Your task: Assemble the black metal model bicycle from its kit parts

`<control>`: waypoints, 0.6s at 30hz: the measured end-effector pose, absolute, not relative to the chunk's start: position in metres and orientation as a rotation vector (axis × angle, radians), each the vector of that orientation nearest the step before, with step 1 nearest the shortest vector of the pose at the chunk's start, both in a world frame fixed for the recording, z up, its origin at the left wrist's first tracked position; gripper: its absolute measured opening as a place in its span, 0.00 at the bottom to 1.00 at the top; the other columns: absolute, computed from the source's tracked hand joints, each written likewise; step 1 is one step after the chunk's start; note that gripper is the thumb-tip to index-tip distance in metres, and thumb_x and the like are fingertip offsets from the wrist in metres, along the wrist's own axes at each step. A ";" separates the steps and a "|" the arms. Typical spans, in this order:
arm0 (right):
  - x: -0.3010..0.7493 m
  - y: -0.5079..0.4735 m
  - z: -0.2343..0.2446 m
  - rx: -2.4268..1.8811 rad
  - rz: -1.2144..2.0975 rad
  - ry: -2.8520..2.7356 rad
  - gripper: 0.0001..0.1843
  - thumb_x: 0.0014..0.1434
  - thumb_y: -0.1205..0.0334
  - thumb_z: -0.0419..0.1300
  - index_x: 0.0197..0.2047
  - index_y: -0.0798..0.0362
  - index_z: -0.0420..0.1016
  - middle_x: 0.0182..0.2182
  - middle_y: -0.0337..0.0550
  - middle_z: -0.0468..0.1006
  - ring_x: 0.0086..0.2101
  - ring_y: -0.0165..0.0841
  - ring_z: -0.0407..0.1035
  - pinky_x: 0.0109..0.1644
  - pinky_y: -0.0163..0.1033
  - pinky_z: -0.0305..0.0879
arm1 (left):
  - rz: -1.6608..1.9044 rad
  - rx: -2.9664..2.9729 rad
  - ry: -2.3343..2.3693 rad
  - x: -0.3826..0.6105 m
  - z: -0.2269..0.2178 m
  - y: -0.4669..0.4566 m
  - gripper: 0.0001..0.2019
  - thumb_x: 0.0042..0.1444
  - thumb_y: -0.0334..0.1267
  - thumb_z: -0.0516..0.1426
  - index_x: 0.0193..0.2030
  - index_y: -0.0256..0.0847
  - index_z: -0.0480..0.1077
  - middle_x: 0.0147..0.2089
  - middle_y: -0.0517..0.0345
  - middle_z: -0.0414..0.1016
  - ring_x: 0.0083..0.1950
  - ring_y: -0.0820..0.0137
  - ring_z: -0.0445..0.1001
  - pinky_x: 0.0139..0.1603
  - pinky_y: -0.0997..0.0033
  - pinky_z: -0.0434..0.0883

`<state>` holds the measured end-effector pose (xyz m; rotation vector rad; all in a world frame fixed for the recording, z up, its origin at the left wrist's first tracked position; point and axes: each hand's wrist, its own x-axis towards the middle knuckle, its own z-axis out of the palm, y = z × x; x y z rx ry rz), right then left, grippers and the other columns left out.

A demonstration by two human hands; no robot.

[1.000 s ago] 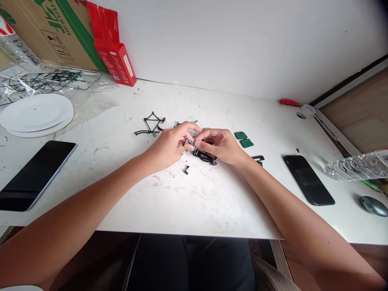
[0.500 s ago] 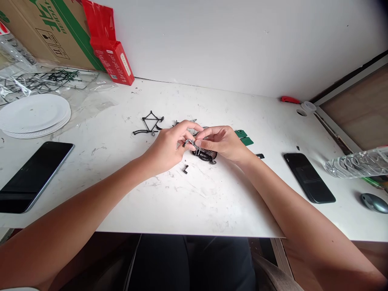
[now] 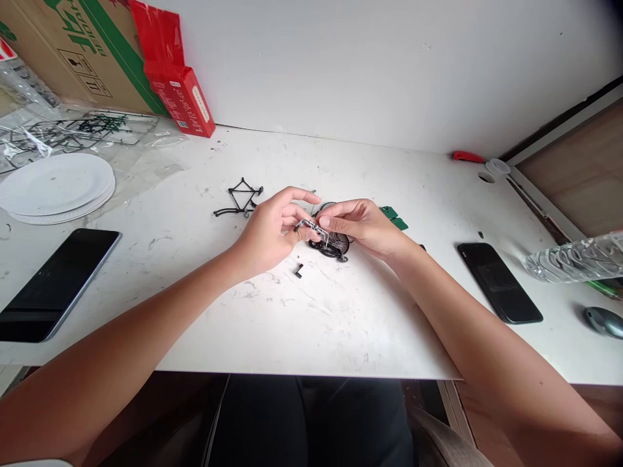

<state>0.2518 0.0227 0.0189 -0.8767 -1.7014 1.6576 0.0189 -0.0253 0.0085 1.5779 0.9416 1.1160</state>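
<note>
Between my two hands is a small silver model-bicycle handlebar (image 3: 314, 227) with a black grip on its left end. My left hand (image 3: 272, 230) pinches it between thumb and fingers. The thumb and forefinger of my right hand (image 3: 360, 224) close at its middle; any tiny piece between them is hidden. Just below and behind lies a black spoked model wheel (image 3: 341, 243), partly covered by the fingers. A black toy bicycle frame (image 3: 243, 192) rests on the table left of my hands. Nearer me is a small black L-shaped piece (image 3: 298, 270).
Green flat pieces (image 3: 395, 218) lie beyond my right hand. Phones lie at left (image 3: 61, 279) and right (image 3: 499, 282), with a mouse (image 3: 603, 321) farther right. Paper plates (image 3: 58, 185), plastic sprues (image 3: 97, 123), a red packet (image 3: 187, 97) and a carton (image 3: 92, 52) stand back left.
The handlebar has turned and shows more fully between my hands. My right hand has shifted slightly right, uncovering more of the wheel. My left fingers are spread a little more.
</note>
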 end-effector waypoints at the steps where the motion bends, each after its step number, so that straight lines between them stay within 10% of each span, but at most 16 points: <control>1: 0.252 0.023 0.019 -0.884 1.640 -1.710 0.12 0.63 0.47 0.77 0.41 0.46 0.92 0.37 0.41 0.89 0.39 0.34 0.80 0.49 0.43 0.76 | 1.113 1.574 0.942 0.019 0.009 -0.025 0.19 0.66 0.34 0.69 0.61 0.45 0.72 0.41 0.60 0.84 0.44 0.62 0.89 0.50 0.59 0.84; 18: 0.257 0.031 0.025 -1.036 1.240 -1.662 0.29 0.68 0.28 0.64 0.37 0.48 0.83 0.40 0.47 0.86 0.44 0.39 0.80 0.50 0.46 0.76 | 1.116 1.582 1.018 0.011 -0.001 -0.012 0.20 0.63 0.37 0.71 0.59 0.44 0.73 0.42 0.56 0.86 0.44 0.61 0.89 0.47 0.59 0.81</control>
